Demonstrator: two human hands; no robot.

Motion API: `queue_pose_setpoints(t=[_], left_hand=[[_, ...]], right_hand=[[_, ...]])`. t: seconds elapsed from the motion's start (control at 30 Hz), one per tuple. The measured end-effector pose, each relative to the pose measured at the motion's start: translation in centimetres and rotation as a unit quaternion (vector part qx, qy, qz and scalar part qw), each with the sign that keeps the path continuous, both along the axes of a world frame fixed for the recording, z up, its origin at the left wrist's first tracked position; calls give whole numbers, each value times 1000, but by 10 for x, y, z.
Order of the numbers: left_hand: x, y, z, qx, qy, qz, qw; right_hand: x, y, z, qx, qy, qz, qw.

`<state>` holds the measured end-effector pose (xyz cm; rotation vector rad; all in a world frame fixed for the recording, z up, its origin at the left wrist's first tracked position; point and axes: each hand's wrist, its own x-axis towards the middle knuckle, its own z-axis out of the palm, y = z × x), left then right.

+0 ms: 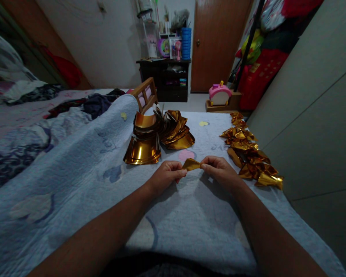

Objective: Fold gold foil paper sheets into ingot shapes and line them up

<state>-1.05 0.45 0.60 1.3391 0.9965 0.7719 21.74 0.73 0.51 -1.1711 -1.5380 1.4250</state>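
Between my two hands is a small piece of folded gold foil paper, held just above the bed cover. My left hand pinches its wider left end between thumb and fingers. At the narrow right end, my right hand grips it with thumb and forefinger. Beyond my left hand lie fanned stacks of gold foil sheets, curved and shiny. To the right of my right hand runs a long heap of folded gold foil pieces, reaching toward the far edge.
A pale blue quilted cover with heart patterns spreads under everything, rising into a ridge at left. A wooden rail stands behind the stacks. A smooth light panel borders the right side. A pink toy sits beyond the far edge.
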Motion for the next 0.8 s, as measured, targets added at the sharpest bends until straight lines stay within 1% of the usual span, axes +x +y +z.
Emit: queue_pose_setpoints(t=[0.17, 0.3, 0.4, 0.5, 0.57, 0.7, 0.8], left_hand=[[-2, 2, -1, 0, -2, -8, 1000], [-2, 2, -1, -8, -5, -5, 1000], [-1, 1, 0, -11, 6, 4, 1000], [2, 1, 1, -17, 10, 20, 1000], [3, 1, 1, -23, 8, 27, 999], [5, 0, 0, -28, 2, 21, 999], [6, 0, -3, -21, -34, 25, 999]], right_hand=[[1, -1, 0, -10, -1, 21, 1000], [2, -1, -1, -18, 2, 19, 1000], [-1, -1, -2, -1, 33, 19, 999], [-9, -2, -6, 22, 84, 36, 996], [-15, -2, -9, 37, 99, 44, 993], [-22, -3, -10, 59, 113, 22, 992], [-22, -4, -8, 54, 109, -1, 993]])
